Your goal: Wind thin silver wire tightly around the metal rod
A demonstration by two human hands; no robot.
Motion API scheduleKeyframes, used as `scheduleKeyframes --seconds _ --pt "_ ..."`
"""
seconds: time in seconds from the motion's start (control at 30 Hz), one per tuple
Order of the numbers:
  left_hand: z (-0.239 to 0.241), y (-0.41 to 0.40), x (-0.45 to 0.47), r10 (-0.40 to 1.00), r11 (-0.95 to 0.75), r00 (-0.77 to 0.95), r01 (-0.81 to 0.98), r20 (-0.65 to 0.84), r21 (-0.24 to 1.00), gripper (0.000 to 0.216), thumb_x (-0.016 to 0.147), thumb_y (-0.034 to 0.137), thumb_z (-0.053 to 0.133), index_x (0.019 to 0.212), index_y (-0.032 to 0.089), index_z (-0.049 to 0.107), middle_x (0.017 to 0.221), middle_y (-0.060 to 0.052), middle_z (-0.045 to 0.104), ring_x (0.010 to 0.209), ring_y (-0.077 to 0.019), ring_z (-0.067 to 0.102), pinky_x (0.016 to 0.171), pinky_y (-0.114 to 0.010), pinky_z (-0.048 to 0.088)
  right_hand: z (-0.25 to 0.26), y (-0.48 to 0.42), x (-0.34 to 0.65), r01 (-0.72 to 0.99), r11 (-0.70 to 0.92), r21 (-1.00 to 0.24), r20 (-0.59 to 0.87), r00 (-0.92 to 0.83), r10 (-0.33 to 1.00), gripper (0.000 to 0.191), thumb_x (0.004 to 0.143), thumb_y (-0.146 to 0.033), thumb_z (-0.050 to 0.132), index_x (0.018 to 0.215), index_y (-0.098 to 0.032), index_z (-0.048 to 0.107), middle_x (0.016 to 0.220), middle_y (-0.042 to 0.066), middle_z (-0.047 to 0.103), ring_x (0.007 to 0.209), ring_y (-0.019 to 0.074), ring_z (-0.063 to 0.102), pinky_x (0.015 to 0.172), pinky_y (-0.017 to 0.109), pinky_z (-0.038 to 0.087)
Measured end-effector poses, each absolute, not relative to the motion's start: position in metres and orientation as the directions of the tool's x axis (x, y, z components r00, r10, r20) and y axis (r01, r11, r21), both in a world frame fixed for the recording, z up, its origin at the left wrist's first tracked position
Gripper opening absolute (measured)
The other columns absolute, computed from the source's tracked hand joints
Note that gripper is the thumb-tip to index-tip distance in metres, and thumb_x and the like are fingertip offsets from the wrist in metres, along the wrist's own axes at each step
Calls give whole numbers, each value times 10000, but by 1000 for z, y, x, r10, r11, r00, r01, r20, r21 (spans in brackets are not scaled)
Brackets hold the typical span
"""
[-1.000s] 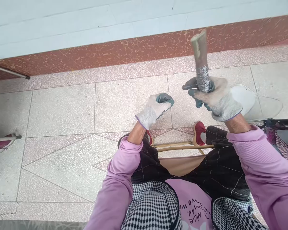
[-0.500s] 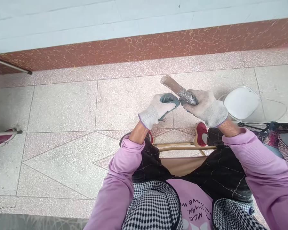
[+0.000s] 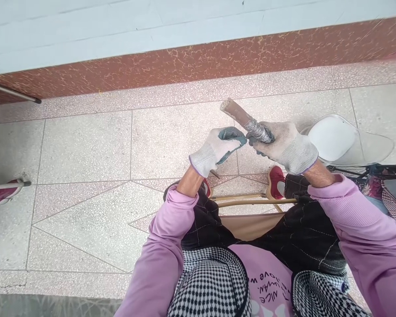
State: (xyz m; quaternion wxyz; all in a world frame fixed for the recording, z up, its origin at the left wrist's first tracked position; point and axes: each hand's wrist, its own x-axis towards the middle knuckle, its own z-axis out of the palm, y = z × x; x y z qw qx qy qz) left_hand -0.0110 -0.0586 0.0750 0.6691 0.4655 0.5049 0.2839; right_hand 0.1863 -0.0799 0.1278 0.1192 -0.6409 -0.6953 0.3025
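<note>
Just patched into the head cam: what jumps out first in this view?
Centre frame, the gloved right hand grips a brown rod wound with silvery wire, tilted up to the left. The gloved left hand is closed just beside it. At the right edge a white visor cap lies on the speckled floor tiles.

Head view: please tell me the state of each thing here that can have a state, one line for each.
Right hand: gloved, fingers shut around the rod.
Rod: held tilted, bare end up and to the left, wire coil wound by the grip.
Left hand: gloved, fingers curled shut next to the coil; what they pinch is too small to tell.
White visor cap: lying on the floor.
Red shoe: worn, on the floor.
</note>
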Motion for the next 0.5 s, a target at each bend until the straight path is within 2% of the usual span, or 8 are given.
scheduleKeyframes --seconds 0.23,0.3,0.4,0.5 --pt "73 -60 -10 874 323 356 82 -331 943 35 800 116 746 814 140 725 785 -12 675 667 -87 562 595 -197 430 122 -71 190 886 -21 -463 -264 -115 958 123 971 -313 676 893 -226 639 744 55 632 661 203 582 632 331 356" --pt "69 -59 -12 877 336 339 74 -341 939 29 823 144 754 843 136 736 800 -20 682 655 -84 568 580 -196 431 122 -68 192 883 -34 -468 -263 -103 959 127 978 -327 678 909 -222 655 753 55 638 659 199 579 637 331 365" --pt "64 -57 -20 835 403 402 19 -376 915 208 938 310 733 1054 145 783 748 -12 661 548 -89 541 497 -211 407 118 -67 202 838 -29 -545 -224 -113 968 97 952 -320 707 928 -228 696 745 50 650 678 209 598 657 335 394" --pt "64 -53 -29 787 451 527 -139 -320 881 449 985 486 701 1289 158 728 764 -29 704 494 -132 589 455 -259 471 110 -67 216 780 -28 -625 -153 -87 984 105 936 -342 735 963 -241 722 770 45 669 694 216 605 657 338 406"
